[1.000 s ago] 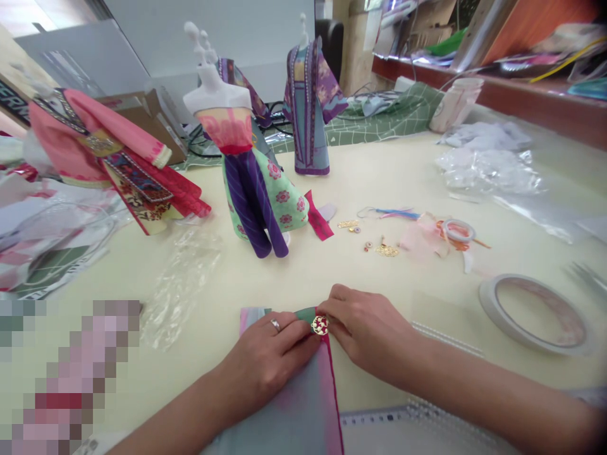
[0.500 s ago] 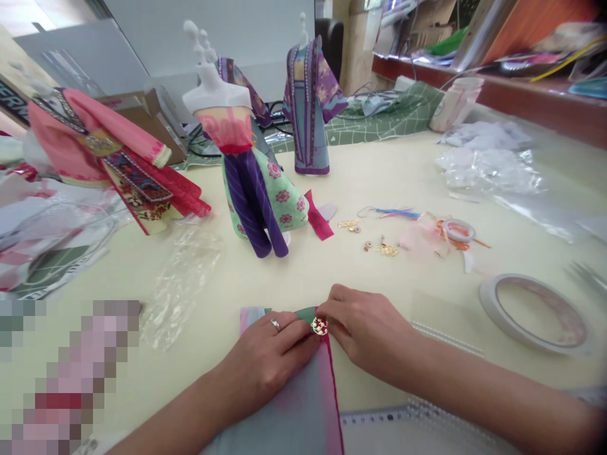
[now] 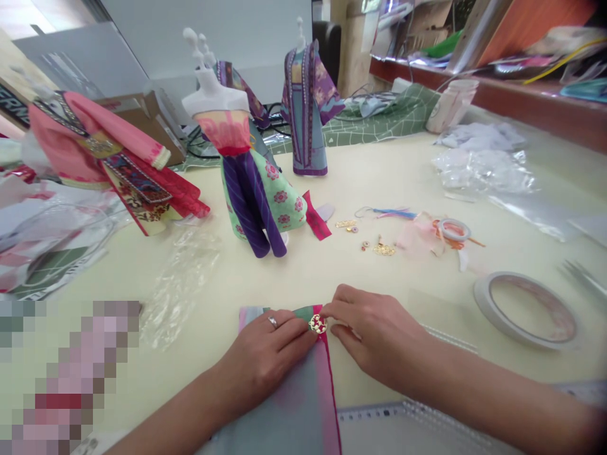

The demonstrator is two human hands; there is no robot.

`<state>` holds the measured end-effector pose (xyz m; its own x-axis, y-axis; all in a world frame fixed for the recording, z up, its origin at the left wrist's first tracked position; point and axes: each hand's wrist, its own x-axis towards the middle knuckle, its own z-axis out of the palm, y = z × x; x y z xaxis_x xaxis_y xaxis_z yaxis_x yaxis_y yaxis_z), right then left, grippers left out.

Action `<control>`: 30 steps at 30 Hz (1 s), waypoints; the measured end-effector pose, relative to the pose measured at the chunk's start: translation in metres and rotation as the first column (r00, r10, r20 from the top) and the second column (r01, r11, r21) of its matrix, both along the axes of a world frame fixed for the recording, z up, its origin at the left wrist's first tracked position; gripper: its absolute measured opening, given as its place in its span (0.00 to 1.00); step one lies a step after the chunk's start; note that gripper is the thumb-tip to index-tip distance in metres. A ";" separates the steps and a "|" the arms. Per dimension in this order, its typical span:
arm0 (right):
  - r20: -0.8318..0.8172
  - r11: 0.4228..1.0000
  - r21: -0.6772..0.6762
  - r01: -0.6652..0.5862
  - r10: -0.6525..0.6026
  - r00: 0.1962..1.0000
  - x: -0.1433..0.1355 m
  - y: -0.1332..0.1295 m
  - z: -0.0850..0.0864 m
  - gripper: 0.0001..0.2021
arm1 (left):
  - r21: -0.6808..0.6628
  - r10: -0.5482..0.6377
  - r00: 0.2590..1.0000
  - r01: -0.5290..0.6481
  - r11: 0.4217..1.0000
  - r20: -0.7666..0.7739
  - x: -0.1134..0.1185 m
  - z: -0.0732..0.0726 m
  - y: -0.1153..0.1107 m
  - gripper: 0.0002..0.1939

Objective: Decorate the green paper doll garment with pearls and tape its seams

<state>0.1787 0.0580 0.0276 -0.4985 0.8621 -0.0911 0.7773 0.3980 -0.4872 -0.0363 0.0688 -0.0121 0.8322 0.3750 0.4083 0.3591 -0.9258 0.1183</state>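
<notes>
A round gold openwork charm lies on the dark pink edge strip of a grey-blue cloth with pinkish sides. My left hand, a ring on one finger, rests flat on the cloth. Its fingertips reach the charm's left rim. From the right, my right hand touches the charm's upper right rim with its index fingertip. The thumb is apart from that finger, and nothing shows between them. Part of the cloth's top is hidden under my left hand.
Dressed doll forms, one with purple trousers, stand at the back. Gold findings and a blue tassel lie mid-table. To the right are a tape roll, tweezers and a clear ruler.
My right thumb has come away from the charm, leaving the index fingertip at its rim. More of the charm shows now. The whole view has shifted slightly.
</notes>
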 end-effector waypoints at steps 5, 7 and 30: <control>0.071 1.000 0.005 -0.028 0.027 0.997 -0.004 0.000 -0.005 0.07 | -0.005 -0.001 1.000 0.001 1.000 0.011 0.001 0.002 0.000 0.11; 0.069 1.000 0.007 -0.029 0.029 0.997 -0.004 0.002 -0.007 0.08 | -0.007 0.006 1.000 -0.006 1.000 0.010 0.001 0.002 0.000 0.10; 0.053 1.000 0.011 -0.012 0.012 0.999 0.002 -0.004 0.002 0.09 | -0.019 0.009 1.000 -0.009 1.000 -0.002 0.001 0.000 0.000 0.11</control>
<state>0.1810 0.0537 0.0294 -0.5036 0.8572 -0.1082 0.7970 0.4125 -0.4412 -0.0354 0.0686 -0.0120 0.8295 0.3904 0.3994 0.3681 -0.9200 0.1349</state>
